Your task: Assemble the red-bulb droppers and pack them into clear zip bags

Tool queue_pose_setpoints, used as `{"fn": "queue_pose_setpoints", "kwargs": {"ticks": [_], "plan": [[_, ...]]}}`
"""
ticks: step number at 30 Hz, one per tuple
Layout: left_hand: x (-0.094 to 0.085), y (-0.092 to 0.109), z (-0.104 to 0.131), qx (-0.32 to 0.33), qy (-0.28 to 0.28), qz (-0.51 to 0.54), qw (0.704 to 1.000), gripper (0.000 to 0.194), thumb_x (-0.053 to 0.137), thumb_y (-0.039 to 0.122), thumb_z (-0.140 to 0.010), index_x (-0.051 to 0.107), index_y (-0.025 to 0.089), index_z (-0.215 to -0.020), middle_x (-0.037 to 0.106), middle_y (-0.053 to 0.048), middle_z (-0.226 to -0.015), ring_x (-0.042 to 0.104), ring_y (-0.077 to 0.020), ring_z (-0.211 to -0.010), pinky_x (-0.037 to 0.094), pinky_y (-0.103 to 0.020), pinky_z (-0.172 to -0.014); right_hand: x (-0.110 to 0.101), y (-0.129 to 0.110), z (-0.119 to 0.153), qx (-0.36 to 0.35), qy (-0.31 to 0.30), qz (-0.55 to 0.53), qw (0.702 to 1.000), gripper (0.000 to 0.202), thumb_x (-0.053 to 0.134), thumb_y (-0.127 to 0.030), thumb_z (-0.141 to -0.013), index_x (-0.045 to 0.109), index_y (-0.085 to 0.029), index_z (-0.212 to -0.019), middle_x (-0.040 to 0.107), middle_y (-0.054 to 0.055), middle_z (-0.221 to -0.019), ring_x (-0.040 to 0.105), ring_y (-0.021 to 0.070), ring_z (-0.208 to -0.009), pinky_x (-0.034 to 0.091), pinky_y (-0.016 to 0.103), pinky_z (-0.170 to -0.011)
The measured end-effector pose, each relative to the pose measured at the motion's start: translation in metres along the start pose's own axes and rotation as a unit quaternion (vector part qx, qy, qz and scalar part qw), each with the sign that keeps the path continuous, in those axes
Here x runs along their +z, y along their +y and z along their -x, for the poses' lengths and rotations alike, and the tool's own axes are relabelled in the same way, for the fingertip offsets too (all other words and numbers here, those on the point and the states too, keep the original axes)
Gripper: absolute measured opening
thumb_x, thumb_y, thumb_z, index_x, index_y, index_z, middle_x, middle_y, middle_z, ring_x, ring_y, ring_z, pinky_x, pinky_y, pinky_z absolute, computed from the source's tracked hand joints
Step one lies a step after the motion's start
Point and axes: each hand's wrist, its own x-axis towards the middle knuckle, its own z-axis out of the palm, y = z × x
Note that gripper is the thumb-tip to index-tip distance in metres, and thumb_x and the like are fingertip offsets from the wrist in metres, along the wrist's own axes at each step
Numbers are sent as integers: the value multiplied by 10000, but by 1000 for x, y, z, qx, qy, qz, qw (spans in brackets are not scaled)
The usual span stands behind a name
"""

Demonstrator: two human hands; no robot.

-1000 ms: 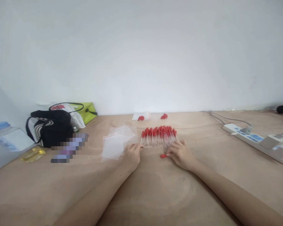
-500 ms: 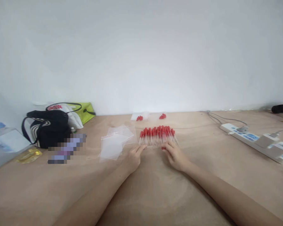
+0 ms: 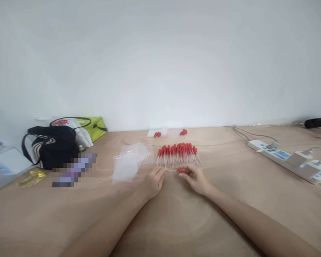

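Note:
My left hand (image 3: 154, 181) is closed, its fingertips pinching a thin clear glass dropper tube (image 3: 172, 170) that lies crosswise between my hands. A red rubber bulb (image 3: 181, 170) is gripped between the thumb and fingers of my right hand (image 3: 196, 178), close to the tube's right end. Whether the bulb sits fully on the tube is too small to tell. Just beyond my fingers lies a row of several droppers (image 3: 178, 153), red bulbs pointing away and clear tubes towards me.
Flat clear zip bags (image 3: 127, 164) overlap to the left. Small piles of red bulbs (image 3: 157, 134) lie near the wall, one beside a white bag. A black bag (image 3: 56, 148) and green bag (image 3: 96, 129) stand far left. A power strip (image 3: 280, 157) with chargers lies right.
My right hand has drawn slightly back and left, bringing the red bulb into clear view. The glass tube now shows between both hands, just in front of the row.

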Motion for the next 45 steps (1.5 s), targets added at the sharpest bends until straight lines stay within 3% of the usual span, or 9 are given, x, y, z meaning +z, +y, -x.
{"fn": "queue_pose_setpoints", "kwargs": {"ticks": [5,16,25,29,35,45], "plan": [[0,1,0,9,-6,9,1000,226,335,98,-837,514,153,-964,569,-64,-863,539,-160,-814,458,-299,-732,0,-1,0,-38,-37,43,998,138,523,-258,-742,614,-202,-831,572,31,-760,522,138,-693,420,270,-620],[6,-6,4,79,29,21,996,365,328,31,-805,495,160,-1103,598,-77,-912,563,-145,-836,487,-283,-724,5,-2,3,-57,-6,29,998,110,532,-273,-744,598,-185,-735,577,11,-666,515,120,-610,416,240,-581],[2,-4,3,126,29,-22,991,388,315,-18,-755,529,117,-1049,615,-88,-864,558,-149,-796,503,-268,-673,0,-7,2,-151,-27,80,985,131,485,-249,-792,597,-183,-774,604,34,-713,544,120,-642,422,235,-597],[-1,-1,2,145,17,-54,988,392,285,-19,-752,545,107,-1017,624,-83,-823,554,-151,-730,502,-279,-652,-4,-7,2,-198,-60,154,966,159,459,-268,-809,596,-188,-807,609,41,-735,535,131,-663,398,256,-619],[1,4,2,120,-14,-83,989,391,287,-19,-734,557,118,-981,627,-75,-810,562,-159,-735,498,-272,-644,-7,-9,2,-219,-96,257,936,182,437,-295,-817,590,-198,-822,620,47,-772,529,153,-686,325,295,-650],[4,7,-2,84,-56,-95,990,284,332,17,-746,571,113,-866,623,-71,-730,569,-175,-685,488,-281,-617,1,-7,0,-231,-75,318,916,176,451,-293,-811,590,-187,-787,622,45,-734,511,144,-637,233,302,-643]]}}
